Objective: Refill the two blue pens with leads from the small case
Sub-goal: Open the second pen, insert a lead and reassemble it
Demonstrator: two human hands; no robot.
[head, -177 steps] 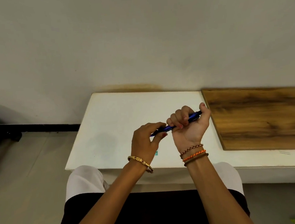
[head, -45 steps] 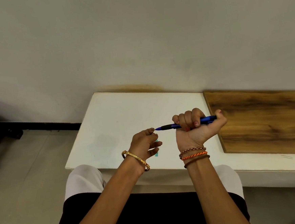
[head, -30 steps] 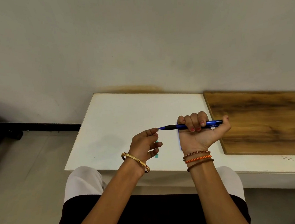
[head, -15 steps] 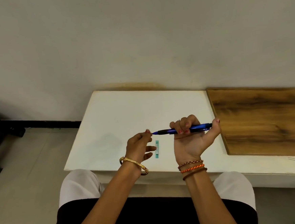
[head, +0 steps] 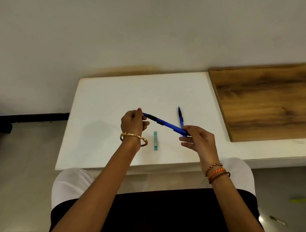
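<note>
A blue pen (head: 164, 123) with a black grip slants above the white table (head: 110, 101), its tip up-left. My left hand (head: 132, 123) pinches the pen at its tip end. My right hand (head: 199, 139) holds the pen's rear end between thumb and fingers, the other fingers loosely spread. A second blue pen (head: 180, 117) lies on the table just behind, pointing away from me; its near end is hidden by the held pen and my right hand. The small teal lead case (head: 155, 140) lies flat on the table between my hands.
A wood-grain board (head: 268, 103) covers the table's right part. A pale wall stands directly behind the table. The table's left edge drops to a tiled floor (head: 23, 153). My lap sits below the near edge.
The held pen has tilted from level to slanting, tip up-left. My left hand now pinches its tip. My right hand has slid to the rear end and loosened. The second pen has come into sight.
</note>
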